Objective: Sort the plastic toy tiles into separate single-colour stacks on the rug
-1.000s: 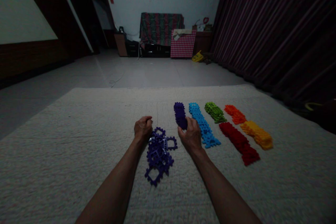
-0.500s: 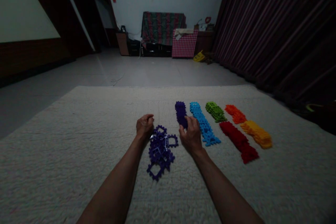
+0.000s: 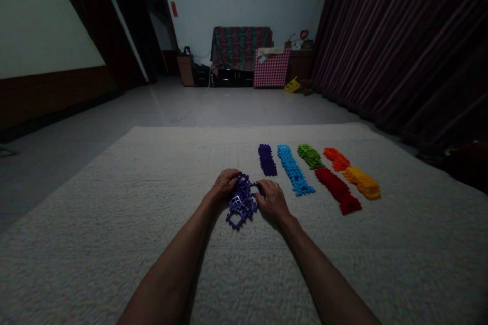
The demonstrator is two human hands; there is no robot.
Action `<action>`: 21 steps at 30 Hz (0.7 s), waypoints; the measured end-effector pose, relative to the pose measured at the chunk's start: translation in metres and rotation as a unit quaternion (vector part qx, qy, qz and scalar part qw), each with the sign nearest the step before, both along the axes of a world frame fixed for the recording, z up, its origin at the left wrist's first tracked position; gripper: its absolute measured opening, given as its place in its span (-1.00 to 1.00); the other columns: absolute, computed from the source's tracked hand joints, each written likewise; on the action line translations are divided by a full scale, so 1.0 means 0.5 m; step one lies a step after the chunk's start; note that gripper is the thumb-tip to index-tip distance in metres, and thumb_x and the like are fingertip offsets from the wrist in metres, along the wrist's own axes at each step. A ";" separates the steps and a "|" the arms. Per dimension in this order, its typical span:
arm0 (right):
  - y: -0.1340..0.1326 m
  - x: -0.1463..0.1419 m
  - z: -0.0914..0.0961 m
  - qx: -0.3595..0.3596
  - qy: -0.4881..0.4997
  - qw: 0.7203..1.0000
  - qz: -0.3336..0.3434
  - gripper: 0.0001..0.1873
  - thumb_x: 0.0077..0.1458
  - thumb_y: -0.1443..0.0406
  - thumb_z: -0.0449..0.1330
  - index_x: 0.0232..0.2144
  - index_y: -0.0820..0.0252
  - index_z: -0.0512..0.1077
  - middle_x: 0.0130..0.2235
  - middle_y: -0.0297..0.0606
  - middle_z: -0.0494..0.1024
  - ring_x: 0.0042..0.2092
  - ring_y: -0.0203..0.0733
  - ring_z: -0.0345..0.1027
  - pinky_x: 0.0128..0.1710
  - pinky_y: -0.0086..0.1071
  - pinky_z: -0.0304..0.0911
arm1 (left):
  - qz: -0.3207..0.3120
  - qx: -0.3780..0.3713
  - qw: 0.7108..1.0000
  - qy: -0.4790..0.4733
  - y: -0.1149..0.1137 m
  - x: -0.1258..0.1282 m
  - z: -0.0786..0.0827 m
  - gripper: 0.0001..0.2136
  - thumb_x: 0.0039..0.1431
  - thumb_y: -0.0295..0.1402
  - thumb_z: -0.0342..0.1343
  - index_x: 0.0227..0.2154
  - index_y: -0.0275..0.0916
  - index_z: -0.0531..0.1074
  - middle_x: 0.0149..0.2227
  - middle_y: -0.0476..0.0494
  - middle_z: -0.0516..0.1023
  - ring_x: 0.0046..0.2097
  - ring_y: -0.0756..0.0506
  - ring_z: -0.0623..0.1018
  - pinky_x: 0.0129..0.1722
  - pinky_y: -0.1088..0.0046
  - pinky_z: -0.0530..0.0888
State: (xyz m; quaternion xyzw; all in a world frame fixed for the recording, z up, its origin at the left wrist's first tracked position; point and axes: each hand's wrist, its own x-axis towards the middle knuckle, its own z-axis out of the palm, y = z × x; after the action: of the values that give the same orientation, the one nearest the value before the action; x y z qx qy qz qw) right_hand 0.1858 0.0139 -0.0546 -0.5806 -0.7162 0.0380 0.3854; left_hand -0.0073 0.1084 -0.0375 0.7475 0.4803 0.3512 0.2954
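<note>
A loose pile of purple notched plastic building pieces (image 3: 244, 205), some of them open square frames, lies on the pale quilted mat. My left hand (image 3: 225, 183) rests against the pile's upper left side, its fingers curled over the edge; whether it grips a piece is hidden. On the pile's right side my right hand (image 3: 271, 197) pinches a purple square frame piece (image 3: 253, 189) between thumb and fingers. Just beyond that hand lies an overlapping row of purple pieces (image 3: 267, 160). To its right runs a longer light blue row (image 3: 293, 170).
Further right on the mat (image 3: 171, 172) lie overlapping rows of green pieces (image 3: 310, 156), orange pieces (image 3: 336, 158), red pieces (image 3: 337, 190) and yellow pieces (image 3: 362, 182). Past the mat are tiled floor, a cloth-covered cabinet (image 3: 242, 48) and a dark curtain (image 3: 373, 35) on the right.
My right hand has moved from the purple row to the pile's right side and taken hold of a frame piece. My left hand has come against the pile. The camera view has shifted.
</note>
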 end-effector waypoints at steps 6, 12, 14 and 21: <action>-0.006 -0.002 -0.004 -0.009 -0.033 0.999 -0.002 -0.47 0.06 0.38 0.10 0.12 0.23 0.35 0.17 -0.06 0.43 0.18 0.01 0.23 0.20 -0.05 0.13 | -0.036 0.044 0.996 0.070 -0.034 0.006 -0.006 -0.67 0.11 -0.48 0.02 -0.11 -0.17 0.58 -0.04 -0.13 0.62 0.05 -0.11 0.54 0.16 0.27 0.40; -0.008 0.003 -0.001 -0.025 -0.039 0.999 0.025 -0.50 0.07 0.37 0.10 0.10 0.19 0.34 0.10 -0.10 0.48 0.14 0.01 0.25 0.17 -0.05 0.13 | -0.036 0.082 0.994 0.061 -0.051 0.012 -0.020 -0.71 0.25 -0.25 0.04 -0.06 -0.20 0.54 -0.04 -0.19 0.61 0.04 -0.13 0.53 0.14 0.28 0.40; -0.007 0.006 -0.001 -0.020 -0.031 0.999 0.031 -0.50 0.06 0.37 0.10 0.09 0.17 0.34 0.08 -0.11 0.49 0.13 0.00 0.26 0.16 -0.06 0.14 | -0.045 0.088 0.992 0.073 -0.053 0.015 -0.018 -0.66 0.23 -0.18 0.10 0.01 -0.16 0.51 0.04 -0.19 0.56 0.11 -0.16 0.49 0.19 0.25 0.35; -0.005 0.006 0.002 -0.012 -0.022 0.999 0.036 -0.57 0.07 0.36 0.12 0.03 0.15 0.37 0.03 -0.12 0.51 0.09 0.00 0.30 0.12 -0.06 0.17 | -0.078 0.050 0.977 0.194 -0.058 0.036 -0.007 -0.43 0.05 -0.08 0.25 0.16 -0.03 0.39 0.29 -0.19 0.31 0.35 -0.35 0.18 0.27 -0.10 0.12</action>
State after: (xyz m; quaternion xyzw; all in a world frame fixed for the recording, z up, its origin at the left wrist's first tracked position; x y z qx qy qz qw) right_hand 0.1890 0.0116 -0.0538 -0.5596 -0.7446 0.0475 0.3606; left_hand 0.0105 0.0793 -0.0410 0.8505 0.4503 0.1987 0.1857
